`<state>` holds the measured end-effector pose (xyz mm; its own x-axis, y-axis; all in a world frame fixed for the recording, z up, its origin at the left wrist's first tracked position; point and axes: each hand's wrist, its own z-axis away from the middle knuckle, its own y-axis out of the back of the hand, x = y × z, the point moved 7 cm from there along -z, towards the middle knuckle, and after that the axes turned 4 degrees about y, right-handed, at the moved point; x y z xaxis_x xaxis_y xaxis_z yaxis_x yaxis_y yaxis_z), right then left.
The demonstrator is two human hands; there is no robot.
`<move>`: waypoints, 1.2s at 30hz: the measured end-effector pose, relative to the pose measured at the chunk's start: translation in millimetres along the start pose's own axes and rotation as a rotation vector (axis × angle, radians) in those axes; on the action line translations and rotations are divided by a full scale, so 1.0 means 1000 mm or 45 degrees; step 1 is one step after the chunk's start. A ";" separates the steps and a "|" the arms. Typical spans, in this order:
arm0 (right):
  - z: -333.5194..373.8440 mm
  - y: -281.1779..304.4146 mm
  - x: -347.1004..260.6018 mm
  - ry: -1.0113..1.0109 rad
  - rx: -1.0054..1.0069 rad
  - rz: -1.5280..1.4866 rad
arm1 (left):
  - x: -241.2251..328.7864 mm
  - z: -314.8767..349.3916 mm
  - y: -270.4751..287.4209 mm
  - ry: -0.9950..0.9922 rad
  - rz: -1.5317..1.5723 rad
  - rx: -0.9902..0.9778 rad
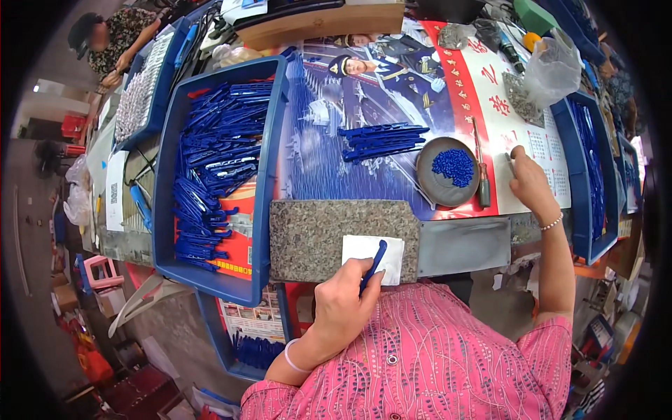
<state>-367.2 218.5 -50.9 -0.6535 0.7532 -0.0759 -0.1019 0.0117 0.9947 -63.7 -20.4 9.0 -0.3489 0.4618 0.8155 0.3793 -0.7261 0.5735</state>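
Note:
My left hand pinches a slim blue plastic piece between thumb and fingers. The piece stands tilted over a white square pad, which lies on a speckled granite slab. Out to the right, my right hand is above the poster, its fingers closed; a small greyish bit seems to show at the fingertips, too small to name. Between the hands and farther back sits a round dark dish with small blue beads. A loose pile of similar blue pieces lies left of the dish.
A blue tray full of blue pieces stands left of the slab; another blue tray is at right. A screwdriver lies beside the dish. A grey plate adjoins the slab. Another person is at far left.

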 end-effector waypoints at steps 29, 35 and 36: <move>0.051 -0.016 -0.248 0.034 -0.375 -2.252 | -0.034 -0.002 -0.010 0.013 -0.190 -0.111; 0.050 -0.019 -0.251 0.064 -0.413 -2.240 | -0.033 -0.004 -0.011 0.032 -0.242 -0.143; 0.049 -0.019 -0.251 0.068 -0.428 -2.224 | -0.033 -0.004 -0.012 0.031 -0.245 -0.147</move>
<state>-164.2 61.4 -47.4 0.3517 -0.0067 -0.9361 -0.7673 0.5707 -0.2924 -60.2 -29.4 -24.9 -0.4264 0.5859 0.6891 0.2035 -0.6802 0.7042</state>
